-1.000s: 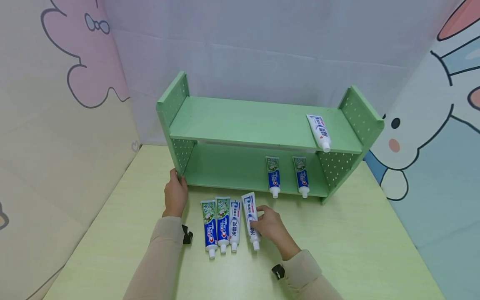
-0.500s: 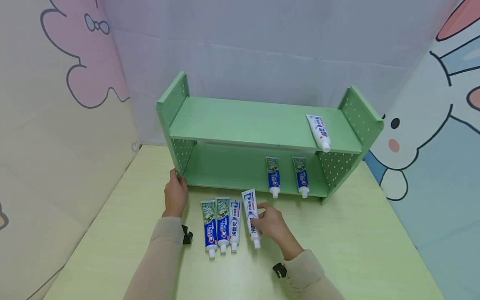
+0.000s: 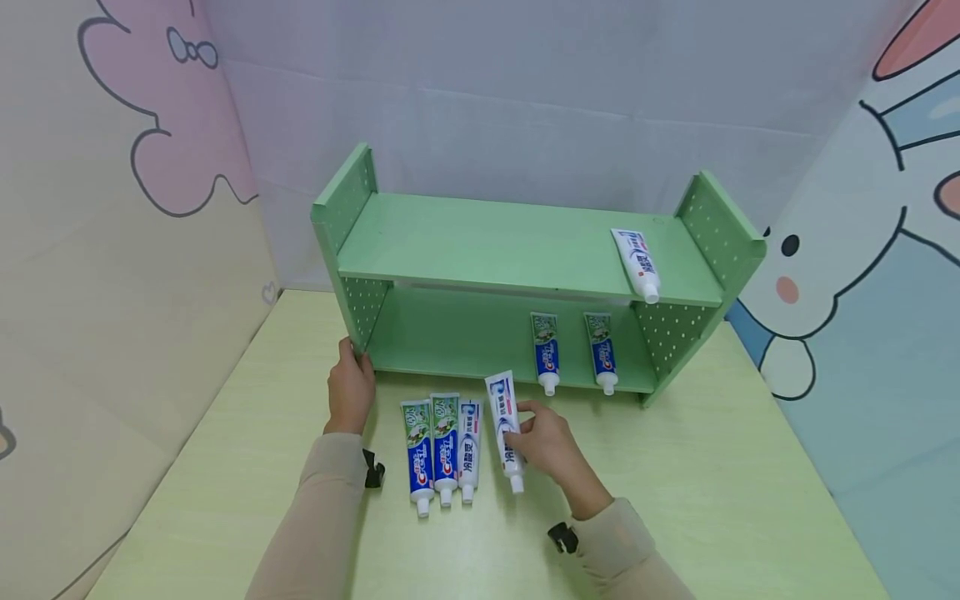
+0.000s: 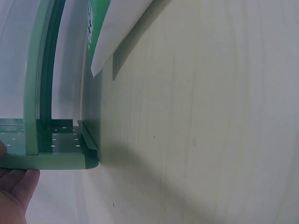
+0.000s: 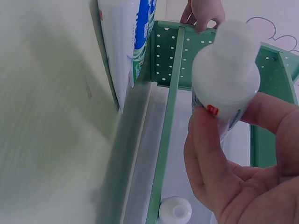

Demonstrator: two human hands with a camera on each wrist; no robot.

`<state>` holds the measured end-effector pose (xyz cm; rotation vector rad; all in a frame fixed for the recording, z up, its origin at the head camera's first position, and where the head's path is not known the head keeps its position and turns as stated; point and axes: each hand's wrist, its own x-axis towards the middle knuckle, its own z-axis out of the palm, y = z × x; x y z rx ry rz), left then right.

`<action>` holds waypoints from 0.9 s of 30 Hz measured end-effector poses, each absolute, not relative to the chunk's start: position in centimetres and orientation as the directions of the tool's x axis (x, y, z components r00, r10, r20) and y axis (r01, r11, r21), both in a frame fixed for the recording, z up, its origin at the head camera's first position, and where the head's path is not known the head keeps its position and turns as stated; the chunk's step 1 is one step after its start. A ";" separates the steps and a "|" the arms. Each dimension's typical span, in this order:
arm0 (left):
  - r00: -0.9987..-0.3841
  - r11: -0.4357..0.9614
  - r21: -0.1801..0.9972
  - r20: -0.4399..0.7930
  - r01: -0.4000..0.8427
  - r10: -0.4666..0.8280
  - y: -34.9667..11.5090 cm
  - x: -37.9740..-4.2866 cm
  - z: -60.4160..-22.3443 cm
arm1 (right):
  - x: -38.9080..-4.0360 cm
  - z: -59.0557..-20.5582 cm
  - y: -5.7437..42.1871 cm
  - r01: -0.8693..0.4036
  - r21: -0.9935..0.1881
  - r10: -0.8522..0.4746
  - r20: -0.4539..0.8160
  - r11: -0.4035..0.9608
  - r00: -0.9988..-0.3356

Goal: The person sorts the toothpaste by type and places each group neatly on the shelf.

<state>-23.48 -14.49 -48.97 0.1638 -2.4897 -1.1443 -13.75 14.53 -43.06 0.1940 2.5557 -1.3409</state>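
My right hand (image 3: 547,442) pinches a white toothpaste tube (image 3: 501,408) between thumb and fingers, cap toward me. In the right wrist view the tube's white cap end (image 5: 226,77) shows up close, the fingers (image 5: 210,154) curled round its sides. My left hand (image 3: 350,392) grips the lower front corner of the green shelf (image 3: 465,242) at its left side. From the left wrist, fingers (image 4: 23,186) lie along the outside of the perforated side panel (image 4: 60,159), with a thumb tip inside. Left of the held tube, two blue-green Crest tubes (image 3: 418,454) and a white tube (image 3: 469,458) lie side by side.
On the lower shelf lie two Crest tubes, one near the middle (image 3: 546,346) and one farther right (image 3: 601,346), caps over the front edge. A white tube (image 3: 636,262) rests on the upper shelf at right. Bare tabletop (image 3: 712,500) extends to the right.
My right hand has moved the white tube slightly away from me, toward the shelf, and a little right. The left hand stays at the shelf corner.
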 end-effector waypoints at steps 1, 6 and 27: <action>-0.915 0.659 0.749 0.305 0.059 -0.264 -14.5 -23.5 -48.9 | -13.7 -43.0 14.6 0.230 -0.791 0.000 -0.279 0.568 -0.960; -0.912 0.662 0.747 0.312 0.064 -0.265 -14.5 -23.5 -48.9 | -13.6 -42.3 14.7 0.220 -0.799 -0.009 -0.271 0.560 -0.963; -0.920 0.653 0.756 0.286 0.045 -0.269 -14.5 -23.3 -48.7 | -13.4 -41.0 15.1 0.187 -0.817 -0.005 -0.227 0.545 -0.974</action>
